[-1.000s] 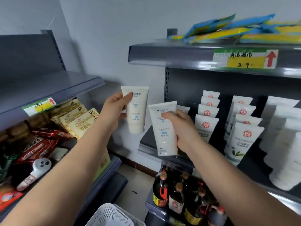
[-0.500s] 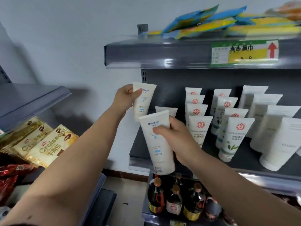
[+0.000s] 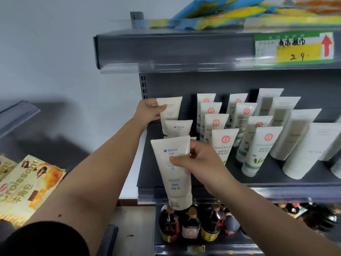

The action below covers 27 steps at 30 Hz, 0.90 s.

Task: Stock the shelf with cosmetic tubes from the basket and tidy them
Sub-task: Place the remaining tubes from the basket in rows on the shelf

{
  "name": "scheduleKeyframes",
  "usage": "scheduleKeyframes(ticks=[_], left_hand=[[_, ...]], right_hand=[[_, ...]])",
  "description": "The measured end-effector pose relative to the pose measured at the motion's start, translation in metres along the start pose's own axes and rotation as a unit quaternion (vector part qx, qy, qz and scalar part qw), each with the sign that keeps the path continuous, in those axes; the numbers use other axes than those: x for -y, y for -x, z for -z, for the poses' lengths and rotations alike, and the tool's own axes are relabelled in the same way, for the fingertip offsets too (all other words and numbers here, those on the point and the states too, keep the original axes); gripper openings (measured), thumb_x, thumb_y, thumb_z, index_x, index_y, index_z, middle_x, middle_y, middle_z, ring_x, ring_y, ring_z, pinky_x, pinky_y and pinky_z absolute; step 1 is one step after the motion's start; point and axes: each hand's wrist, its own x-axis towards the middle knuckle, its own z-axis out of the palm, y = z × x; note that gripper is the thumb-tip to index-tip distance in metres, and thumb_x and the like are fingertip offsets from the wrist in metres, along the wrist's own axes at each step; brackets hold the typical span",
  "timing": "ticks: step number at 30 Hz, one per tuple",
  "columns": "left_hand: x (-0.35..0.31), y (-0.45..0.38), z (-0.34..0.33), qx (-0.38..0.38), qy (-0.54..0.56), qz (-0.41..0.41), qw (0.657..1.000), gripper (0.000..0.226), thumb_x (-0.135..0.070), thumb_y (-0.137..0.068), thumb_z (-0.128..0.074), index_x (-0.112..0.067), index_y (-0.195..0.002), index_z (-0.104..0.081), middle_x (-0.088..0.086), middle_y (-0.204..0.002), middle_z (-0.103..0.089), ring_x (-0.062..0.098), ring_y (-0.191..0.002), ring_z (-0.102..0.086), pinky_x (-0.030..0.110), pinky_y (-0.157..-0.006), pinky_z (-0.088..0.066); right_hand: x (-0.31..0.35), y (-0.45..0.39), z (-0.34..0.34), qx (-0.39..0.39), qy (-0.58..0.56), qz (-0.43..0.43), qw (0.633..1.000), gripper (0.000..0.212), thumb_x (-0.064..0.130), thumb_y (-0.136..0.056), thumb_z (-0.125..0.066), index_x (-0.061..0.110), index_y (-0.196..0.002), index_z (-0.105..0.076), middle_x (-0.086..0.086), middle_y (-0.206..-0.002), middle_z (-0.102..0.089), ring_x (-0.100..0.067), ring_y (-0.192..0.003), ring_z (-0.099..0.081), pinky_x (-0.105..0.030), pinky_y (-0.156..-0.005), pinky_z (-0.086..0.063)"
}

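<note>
My left hand (image 3: pixel 148 112) grips a white cosmetic tube (image 3: pixel 170 109) with blue print at the back left of the dark shelf (image 3: pixel 276 183). A second white tube (image 3: pixel 178 127) of the same kind stands just in front of it. My right hand (image 3: pixel 198 159) holds a third, larger-looking white tube (image 3: pixel 173 169) upright at the shelf's front left edge, cap end down over the shelf lip. To the right stand rows of white tubes with red round logos (image 3: pixel 224 143). The basket is out of view.
Plain white tubes (image 3: pixel 302 145) fill the shelf's right side. Dark sauce bottles (image 3: pixel 190 224) stand on the shelf below. The upper shelf carries blue and yellow packs (image 3: pixel 212 13) and a price tag (image 3: pixel 295 47). Croissant bags (image 3: pixel 27 182) lie at the left.
Both hands moved further in over the shelf. The left tube now sits at the back of the left column, and the right tube moved closer to the shelf front. The view shifted right.
</note>
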Motion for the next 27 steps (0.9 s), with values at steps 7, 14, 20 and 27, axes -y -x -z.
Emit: scheduleKeyframes(ticks=[7,14,20,27], left_hand=[[0.02,-0.003,-0.009,0.056,-0.014,0.03,0.998,0.025,-0.006,-0.084,-0.064,-0.006,-0.11,-0.065,0.003,-0.097,-0.069,0.006,-0.078,-0.067,0.016,-0.065,-0.056],[0.025,0.006,-0.016,0.069,-0.021,0.029,0.997,0.02,-0.005,-0.085,-0.062,-0.007,-0.105,-0.066,0.0,-0.086,-0.068,0.01,-0.076,-0.066,0.017,-0.062,-0.056],[0.017,0.012,-0.015,0.095,-0.014,0.05,0.994,0.019,-0.008,-0.089,-0.057,-0.006,-0.107,-0.062,0.005,-0.088,-0.067,0.01,-0.072,-0.067,0.021,-0.062,-0.057],[-0.017,0.032,0.033,0.049,-0.039,-0.022,0.998,0.025,-0.032,-0.096,-0.046,-0.016,-0.106,-0.062,-0.001,-0.097,-0.063,0.018,-0.09,-0.058,0.02,-0.07,-0.048]], right_hand=[[-0.001,-0.008,0.003,-0.016,0.0,-0.009,1.0,0.026,0.004,-0.076,-0.07,0.03,-0.075,-0.068,0.008,-0.088,-0.073,-0.01,-0.089,-0.069,-0.032,-0.084,-0.056],[-0.003,-0.01,0.003,-0.012,-0.009,-0.015,1.0,0.025,0.003,-0.076,-0.07,0.028,-0.079,-0.068,0.001,-0.094,-0.073,-0.015,-0.093,-0.069,-0.036,-0.085,-0.056],[0.001,-0.009,0.005,-0.017,-0.021,-0.012,1.0,0.026,0.003,-0.077,-0.07,0.029,-0.079,-0.068,0.001,-0.094,-0.072,-0.019,-0.095,-0.068,-0.04,-0.087,-0.055],[0.02,-0.02,-0.001,-0.009,-0.051,0.017,0.998,0.024,0.0,-0.078,-0.068,0.024,-0.077,-0.068,0.007,-0.083,-0.071,-0.005,-0.075,-0.067,-0.022,-0.072,-0.055]])
